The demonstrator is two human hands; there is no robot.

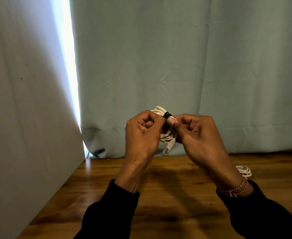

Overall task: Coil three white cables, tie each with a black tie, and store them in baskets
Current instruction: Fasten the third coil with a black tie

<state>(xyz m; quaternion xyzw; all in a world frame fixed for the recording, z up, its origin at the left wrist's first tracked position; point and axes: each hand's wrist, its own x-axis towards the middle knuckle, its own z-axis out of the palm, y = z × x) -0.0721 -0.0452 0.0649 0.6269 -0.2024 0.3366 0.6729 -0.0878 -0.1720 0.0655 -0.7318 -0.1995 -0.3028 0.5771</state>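
Note:
Both hands hold a coiled white cable (167, 135) up above the table, in front of the curtain. My left hand (141, 135) grips the coil's left side and my right hand (197, 135) grips its right side. A black tie (167, 115) wraps the top of the coil, pinched between both thumbs. The cable's clear plug (166, 150) hangs down below the hands. A second coiled white cable (244, 171) lies on the table, partly hidden behind my right wrist. No basket is in view.
A wooden table (167, 195) stretches below the hands. A pale green curtain (176, 66) hangs behind it. A grey wall (21, 100) closes the left side, with a bright gap of light next to the curtain.

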